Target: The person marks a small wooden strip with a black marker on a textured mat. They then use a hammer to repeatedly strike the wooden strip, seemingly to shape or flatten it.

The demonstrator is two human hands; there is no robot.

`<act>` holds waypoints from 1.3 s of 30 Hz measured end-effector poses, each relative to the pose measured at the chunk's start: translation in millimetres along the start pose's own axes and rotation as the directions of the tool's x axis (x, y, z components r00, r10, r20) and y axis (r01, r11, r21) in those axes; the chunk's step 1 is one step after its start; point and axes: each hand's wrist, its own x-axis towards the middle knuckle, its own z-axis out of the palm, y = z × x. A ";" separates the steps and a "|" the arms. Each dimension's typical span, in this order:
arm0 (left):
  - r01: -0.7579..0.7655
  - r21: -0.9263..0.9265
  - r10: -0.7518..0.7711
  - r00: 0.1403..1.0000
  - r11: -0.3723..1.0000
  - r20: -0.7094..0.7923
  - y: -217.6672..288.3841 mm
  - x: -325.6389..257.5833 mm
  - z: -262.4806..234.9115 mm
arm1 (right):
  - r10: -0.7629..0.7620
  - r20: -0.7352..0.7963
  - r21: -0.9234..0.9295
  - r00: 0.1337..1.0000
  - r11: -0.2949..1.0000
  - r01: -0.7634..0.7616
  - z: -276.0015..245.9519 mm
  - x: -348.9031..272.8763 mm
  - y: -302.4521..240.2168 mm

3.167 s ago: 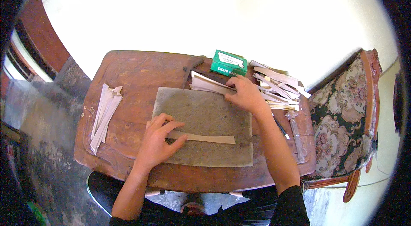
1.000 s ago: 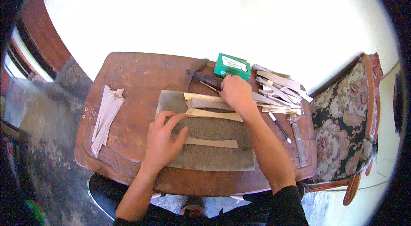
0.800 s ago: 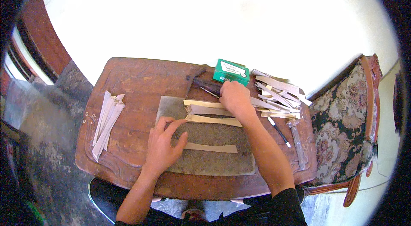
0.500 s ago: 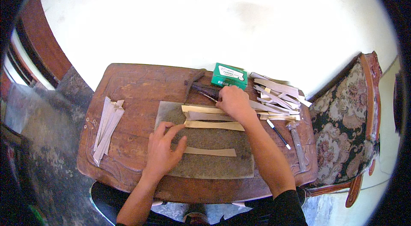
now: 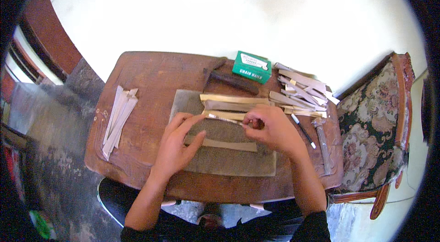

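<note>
My right hand (image 5: 270,127) pinches a slim, pale stick-like tool (image 5: 224,119); its exact kind is too small to tell. The tool points left across the lower edge of a cream-edged strip (image 5: 233,115). More long strips with flared ends, such as a grey one (image 5: 229,105), lie side by side above it on a grey-brown mat (image 5: 229,164). With fingers apart, my left hand (image 5: 176,143) rests on the mat's left part, index fingertip at the strips' left ends. Below, one separate grey strip (image 5: 229,144) lies partly behind the left thumb.
Left on the wooden table (image 5: 151,70) is a small stack of grey strips (image 5: 120,120). A green box (image 5: 252,66) stands at the back beside a dark tool (image 5: 233,81). To the right lie a heap of strips (image 5: 305,88), a black pen (image 5: 302,130) and a hammer (image 5: 323,146). A floral chair (image 5: 366,136) adjoins.
My right hand has come back from the dark tool near the green box toward me, now with the slim pale tool in its fingers. My left hand stays by the strips' left ends.
</note>
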 end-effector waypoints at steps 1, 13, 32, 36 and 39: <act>0.000 0.013 0.000 0.999 1.000 0.040 1.8 -1.9 -1.2 | -0.027 0.016 -0.005 0.999 1.000 0.027 10.0 -9.5 3.0; -0.036 0.277 -0.048 0.955 0.960 0.293 -0.9 -25.0 -13.8 | -0.101 -0.124 -0.082 0.987 0.992 0.092 43.7 -19.4 10.8; -0.311 0.364 0.177 0.917 0.878 0.358 7.8 -27.7 20.9 | -0.088 -0.277 -0.466 0.957 0.883 -0.054 48.7 114.2 58.8; -0.269 0.370 0.131 0.925 0.889 0.358 10.3 -28.2 19.6 | -0.021 -0.280 -0.243 0.960 0.969 -0.050 35.8 92.8 39.9; -0.100 0.186 0.052 0.968 0.977 0.246 4.5 -25.7 7.1 | -0.049 -0.393 -0.077 0.918 0.997 0.020 20.7 57.3 20.5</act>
